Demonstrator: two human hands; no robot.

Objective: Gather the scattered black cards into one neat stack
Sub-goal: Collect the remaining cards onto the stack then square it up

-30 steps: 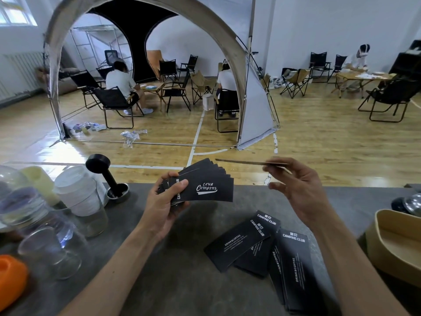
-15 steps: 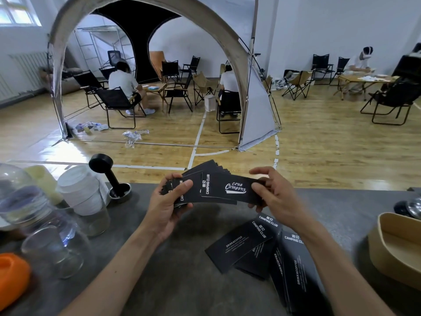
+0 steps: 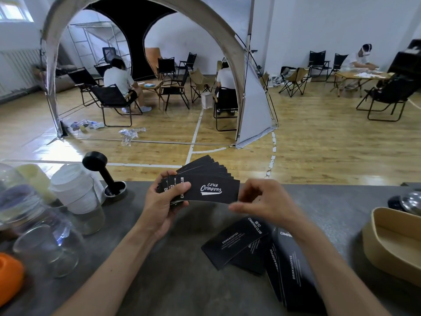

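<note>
My left hand (image 3: 164,201) holds a fanned bunch of black cards (image 3: 205,176) above the grey table (image 3: 159,281), its thumb pressing the top card, which reads "Camping Club" (image 3: 211,189). Just right of that card's edge is my right hand (image 3: 264,201), its fingers loosely curled with nothing between them. Several more black cards lie overlapping on the table below my right hand: one angled card (image 3: 234,242) in front, and others (image 3: 291,272) partly hidden under my right forearm.
Glass jars (image 3: 38,236), a stack of white cups (image 3: 77,192), a black tamper (image 3: 102,174) and an orange object (image 3: 9,274) crowd the table's left side. A tan tray (image 3: 391,245) and a metal lid (image 3: 410,201) sit at the right. People sit on chairs beyond the table.
My right hand brought a single card down onto the front of the fan and let go of it; my left thumb now holds it. The loose cards on the table have not moved.
</note>
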